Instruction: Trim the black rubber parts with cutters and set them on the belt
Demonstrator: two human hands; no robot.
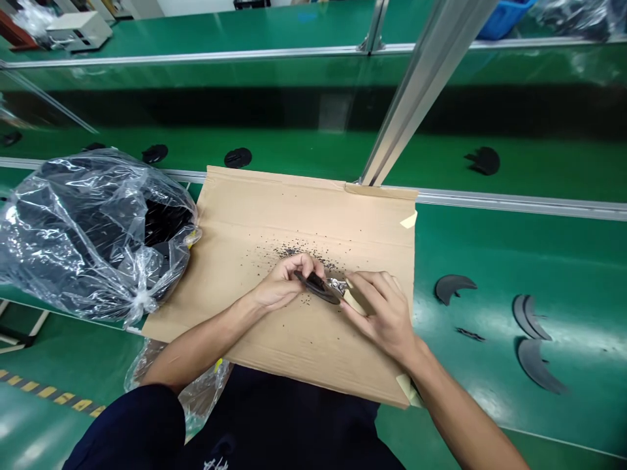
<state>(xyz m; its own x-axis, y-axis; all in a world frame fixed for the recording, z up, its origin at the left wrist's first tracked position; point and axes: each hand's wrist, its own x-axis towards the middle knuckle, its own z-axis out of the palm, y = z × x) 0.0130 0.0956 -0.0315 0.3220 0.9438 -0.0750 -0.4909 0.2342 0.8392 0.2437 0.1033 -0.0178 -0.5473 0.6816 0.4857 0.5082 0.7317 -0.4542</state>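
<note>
My left hand (pixel 288 282) is closed on a dark, curved plastic part (pixel 321 290), tilted above the cardboard sheet (pixel 255 215). With its fingers wrapped round pale yellow handles, my right hand (pixel 382 310) grips small metal cutting pliers (pixel 337 284). Their metal head meets the part's right side; whether the jaws are open is too small to tell. Many small black scraps (pixel 294 251) lie scattered on the cardboard just beyond my hands.
Left of the cardboard sits a clear plastic bag (pixel 93 235) full of dark parts. Several crescent-shaped parts (pixel 536 362) lie on the green bench at right. Round black parts (pixel 238 157) rest on the conveyor belt ahead. A slanted metal post (pixel 421 91) rises behind the cardboard.
</note>
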